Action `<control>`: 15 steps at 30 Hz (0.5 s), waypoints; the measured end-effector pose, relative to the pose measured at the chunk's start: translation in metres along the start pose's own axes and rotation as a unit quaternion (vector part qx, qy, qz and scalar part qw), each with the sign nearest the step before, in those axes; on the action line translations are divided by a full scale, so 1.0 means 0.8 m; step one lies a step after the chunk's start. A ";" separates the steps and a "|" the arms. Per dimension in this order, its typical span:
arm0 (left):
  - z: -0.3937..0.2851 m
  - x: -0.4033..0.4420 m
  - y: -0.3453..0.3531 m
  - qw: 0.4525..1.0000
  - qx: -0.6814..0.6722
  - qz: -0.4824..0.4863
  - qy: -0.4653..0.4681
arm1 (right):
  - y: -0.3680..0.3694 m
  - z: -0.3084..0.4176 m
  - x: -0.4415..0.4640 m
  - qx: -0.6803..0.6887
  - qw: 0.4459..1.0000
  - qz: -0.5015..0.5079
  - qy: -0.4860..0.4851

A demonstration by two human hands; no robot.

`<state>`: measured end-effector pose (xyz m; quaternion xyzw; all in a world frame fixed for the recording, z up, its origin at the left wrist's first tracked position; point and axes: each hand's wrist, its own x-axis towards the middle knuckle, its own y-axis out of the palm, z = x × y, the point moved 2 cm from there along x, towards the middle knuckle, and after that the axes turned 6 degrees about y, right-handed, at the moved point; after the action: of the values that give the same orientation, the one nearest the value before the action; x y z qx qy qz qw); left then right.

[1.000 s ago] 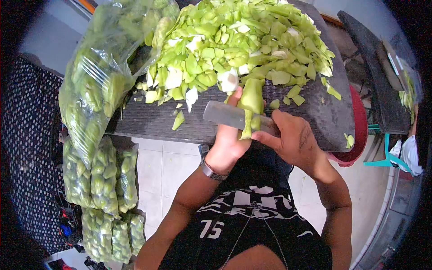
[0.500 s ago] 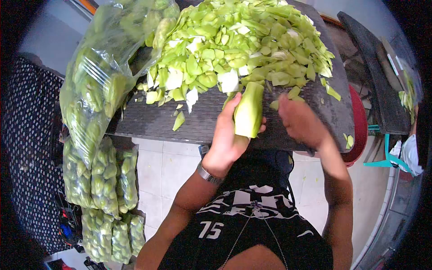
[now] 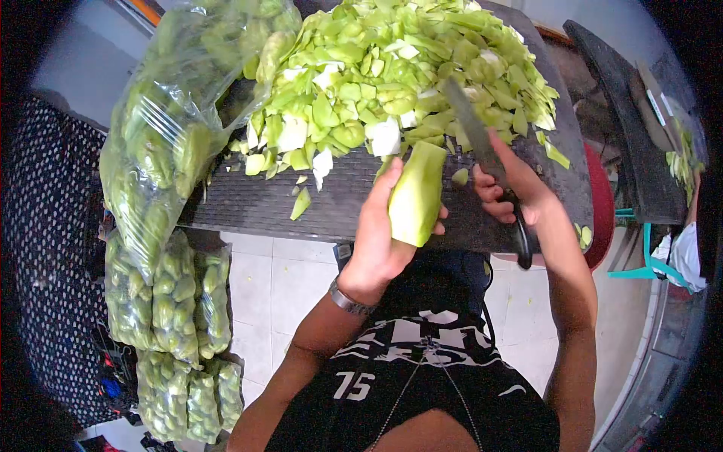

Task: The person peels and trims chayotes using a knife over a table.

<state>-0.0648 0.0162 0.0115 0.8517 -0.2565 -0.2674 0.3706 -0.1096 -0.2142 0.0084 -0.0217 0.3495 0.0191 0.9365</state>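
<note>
My left hand is wrapped round a pale green chayote with its skin cut away, held over the front edge of the dark table. To the right, my right hand grips a kitchen knife by its black handle. The blade points up and away over the pile and stands apart from the chayote. Beyond both hands lies a big heap of green slices and peelings, with some white pieces among them.
A clear plastic bag of whole chayotes leans at the table's left. Several packed bags stand on the tiled floor below. At the right are a red stool, another dark table and a teal stool.
My right hand was blurred beside the chayote; now it is sharper, turned, and the knife shows plainly, tip pointing away. The chayote has tilted slightly and come a little nearer to me.
</note>
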 end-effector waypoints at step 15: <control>0.016 0.009 -0.015 0.998 0.057 -0.011 0.033 | 0.031 0.009 -0.018 -0.245 0.923 -0.171 -0.244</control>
<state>-0.0651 0.0122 -0.0073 0.8827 -0.2496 -0.2281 0.3264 -0.1168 -0.1895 0.0229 -0.3048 0.0860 -0.0519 0.9471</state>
